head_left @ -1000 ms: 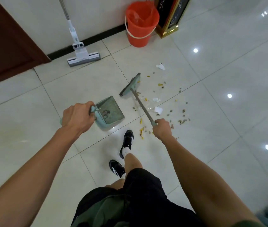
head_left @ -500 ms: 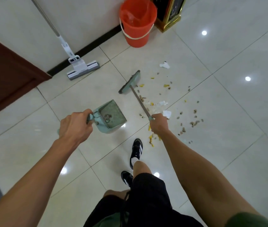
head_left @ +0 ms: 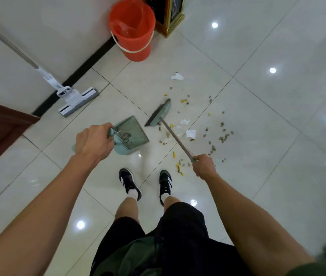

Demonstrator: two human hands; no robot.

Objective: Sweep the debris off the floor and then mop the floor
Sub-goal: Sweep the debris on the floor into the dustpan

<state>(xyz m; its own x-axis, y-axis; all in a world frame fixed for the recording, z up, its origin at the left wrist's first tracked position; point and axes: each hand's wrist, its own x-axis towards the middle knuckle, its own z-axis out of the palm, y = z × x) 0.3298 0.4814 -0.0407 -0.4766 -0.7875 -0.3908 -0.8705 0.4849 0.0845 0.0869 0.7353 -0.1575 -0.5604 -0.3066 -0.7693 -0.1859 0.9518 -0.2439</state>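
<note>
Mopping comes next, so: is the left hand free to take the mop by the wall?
Probably not yet: the left hand grips the dustpan, and the mop leans against the wall, apart from it.

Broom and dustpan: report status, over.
Left hand grips dustpan, some bits inside. Right hand grips broom. Debris mostly unswept. Mop parked at wall.

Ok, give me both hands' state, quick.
Left hand: closed around the pale green plastic dustpan handle.
Right hand: closed around the long-handled green broom.
</note>
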